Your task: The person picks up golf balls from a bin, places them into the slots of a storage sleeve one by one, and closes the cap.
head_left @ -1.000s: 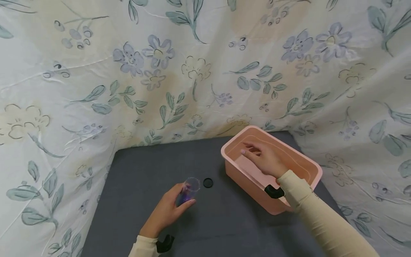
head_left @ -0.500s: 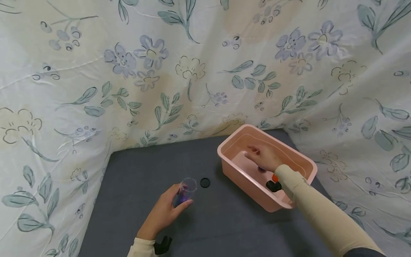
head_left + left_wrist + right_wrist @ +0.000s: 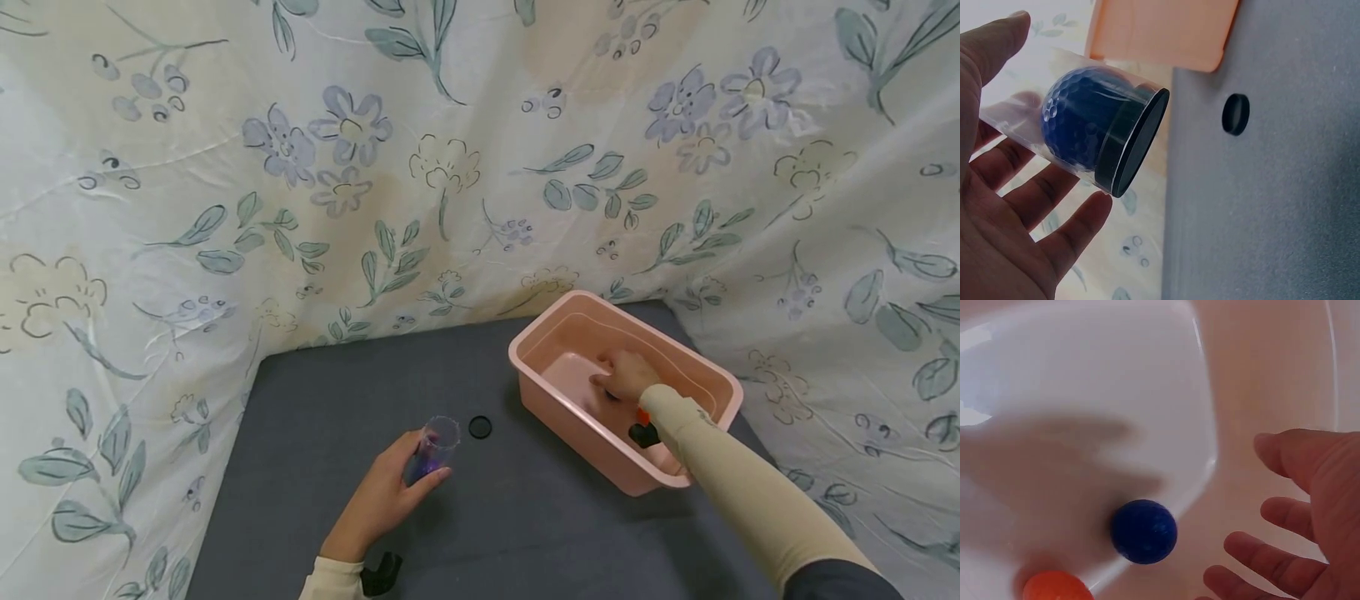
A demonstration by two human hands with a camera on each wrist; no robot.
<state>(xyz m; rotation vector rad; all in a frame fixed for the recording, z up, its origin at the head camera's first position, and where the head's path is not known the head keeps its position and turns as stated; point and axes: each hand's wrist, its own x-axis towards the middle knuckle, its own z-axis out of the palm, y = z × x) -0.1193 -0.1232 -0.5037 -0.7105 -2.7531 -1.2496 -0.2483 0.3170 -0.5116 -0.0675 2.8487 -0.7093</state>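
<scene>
Inside the bin (image 3: 573,439), my right hand (image 3: 1310,515) is loosely spread, holding nothing, apart from the blue ball (image 3: 1144,532), which lies near the orange ball (image 3: 1057,587). I'd best pinch the blue one from both sides, not nudging the orange, with the tube (image 3: 438,442) gripped steadily in my left hand (image 3: 384,493).

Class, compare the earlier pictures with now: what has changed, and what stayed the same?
The right hand moved down, deeper into the tub, and an orange ball has come into view there. Nothing was taken hold of or let go. The left hand still holds the clear tube; the tub and the black lid stayed put.
</scene>
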